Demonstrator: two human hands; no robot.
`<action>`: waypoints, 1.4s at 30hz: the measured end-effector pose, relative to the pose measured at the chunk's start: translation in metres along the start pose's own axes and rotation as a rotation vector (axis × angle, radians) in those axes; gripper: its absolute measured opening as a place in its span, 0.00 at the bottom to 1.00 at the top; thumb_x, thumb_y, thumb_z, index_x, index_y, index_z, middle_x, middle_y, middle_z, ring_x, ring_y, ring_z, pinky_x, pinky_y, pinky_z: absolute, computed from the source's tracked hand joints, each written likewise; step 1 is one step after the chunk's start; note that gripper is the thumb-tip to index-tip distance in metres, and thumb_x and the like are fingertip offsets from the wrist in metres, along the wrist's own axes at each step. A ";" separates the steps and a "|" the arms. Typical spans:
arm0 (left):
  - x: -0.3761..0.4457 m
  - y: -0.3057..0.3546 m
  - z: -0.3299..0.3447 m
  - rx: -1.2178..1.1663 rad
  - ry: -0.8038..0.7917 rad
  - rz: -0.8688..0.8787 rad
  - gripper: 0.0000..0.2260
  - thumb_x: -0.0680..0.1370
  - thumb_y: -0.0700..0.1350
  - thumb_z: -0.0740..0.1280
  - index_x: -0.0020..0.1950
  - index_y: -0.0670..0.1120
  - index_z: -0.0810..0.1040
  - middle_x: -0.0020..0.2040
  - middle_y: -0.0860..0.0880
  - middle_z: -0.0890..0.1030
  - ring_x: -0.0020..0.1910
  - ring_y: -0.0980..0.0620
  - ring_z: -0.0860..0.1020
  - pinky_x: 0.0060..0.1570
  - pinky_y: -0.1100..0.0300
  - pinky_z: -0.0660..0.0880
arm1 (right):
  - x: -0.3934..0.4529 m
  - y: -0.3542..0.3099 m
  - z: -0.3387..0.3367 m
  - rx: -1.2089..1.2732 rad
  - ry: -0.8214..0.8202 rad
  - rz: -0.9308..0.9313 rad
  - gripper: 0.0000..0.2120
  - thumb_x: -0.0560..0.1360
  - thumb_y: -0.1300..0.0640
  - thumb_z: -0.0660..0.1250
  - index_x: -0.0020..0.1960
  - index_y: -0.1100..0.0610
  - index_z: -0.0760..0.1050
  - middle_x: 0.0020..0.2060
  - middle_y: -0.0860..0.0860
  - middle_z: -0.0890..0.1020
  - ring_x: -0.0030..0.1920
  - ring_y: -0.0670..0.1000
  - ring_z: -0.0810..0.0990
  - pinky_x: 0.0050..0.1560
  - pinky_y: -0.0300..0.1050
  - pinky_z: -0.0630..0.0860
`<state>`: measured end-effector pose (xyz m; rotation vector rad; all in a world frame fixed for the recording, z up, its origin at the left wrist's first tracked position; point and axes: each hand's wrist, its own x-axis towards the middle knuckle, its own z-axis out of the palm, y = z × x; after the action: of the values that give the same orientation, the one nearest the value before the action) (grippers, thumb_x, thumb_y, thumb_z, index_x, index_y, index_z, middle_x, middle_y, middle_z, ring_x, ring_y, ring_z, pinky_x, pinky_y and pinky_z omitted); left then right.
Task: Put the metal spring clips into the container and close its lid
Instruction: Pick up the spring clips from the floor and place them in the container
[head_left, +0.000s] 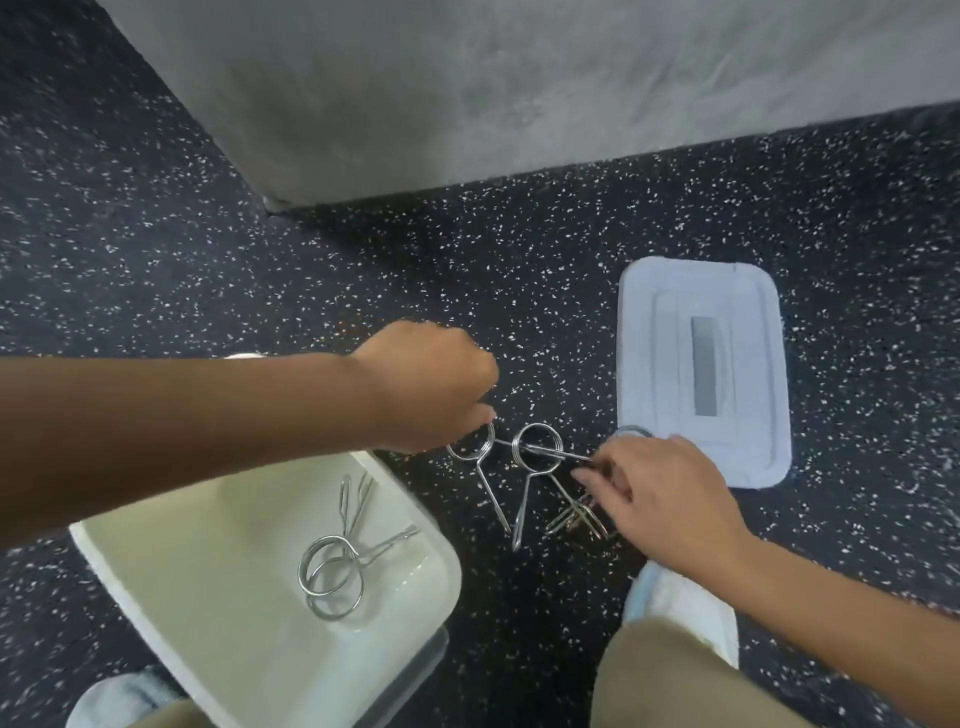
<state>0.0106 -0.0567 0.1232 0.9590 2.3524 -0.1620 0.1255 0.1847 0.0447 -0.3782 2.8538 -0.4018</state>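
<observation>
Several metal spring clips (524, 470) lie in a small heap on the speckled floor between my hands. Two more clips (332, 564) rest inside the open whitish container (410, 587) at lower left. My left hand (428, 387) reaches over the container, its fingertips closed on the coil of the leftmost clip (472, 447). My right hand (660, 493) pinches the handle of a clip whose coil (631, 431) peeks out beyond its fingers. The container's pale blue lid (704, 369) lies flat on the floor to the right.
A grey concrete pillar (467, 93) stands just beyond the clips. The floor (156, 260) is black rubber with white specks. My knees in tan trousers (654, 680) and my shoes (685, 608) frame the bottom of the view.
</observation>
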 end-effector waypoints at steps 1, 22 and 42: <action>0.013 0.005 0.007 0.034 -0.024 0.003 0.15 0.83 0.56 0.57 0.45 0.46 0.72 0.38 0.50 0.77 0.37 0.49 0.79 0.38 0.53 0.79 | 0.002 0.005 0.000 0.011 0.010 0.103 0.20 0.78 0.37 0.61 0.41 0.51 0.79 0.28 0.43 0.76 0.29 0.47 0.74 0.41 0.49 0.77; 0.065 0.020 0.068 0.410 -0.184 -0.098 0.06 0.78 0.38 0.62 0.45 0.47 0.76 0.50 0.48 0.84 0.49 0.45 0.83 0.37 0.55 0.71 | 0.042 0.018 0.022 -0.074 -0.227 0.558 0.20 0.80 0.46 0.61 0.34 0.55 0.67 0.30 0.49 0.76 0.33 0.54 0.76 0.30 0.43 0.66; -0.012 -0.020 -0.045 0.624 -0.049 -0.149 0.10 0.79 0.40 0.60 0.39 0.46 0.74 0.29 0.51 0.69 0.32 0.47 0.72 0.31 0.57 0.70 | 0.036 0.012 0.005 0.248 -0.074 0.640 0.20 0.71 0.52 0.68 0.24 0.61 0.70 0.20 0.54 0.76 0.25 0.58 0.75 0.28 0.43 0.70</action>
<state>-0.0179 -0.0643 0.1644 1.0300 2.3637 -1.0109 0.0902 0.1839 0.0293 0.5401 2.6134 -0.5751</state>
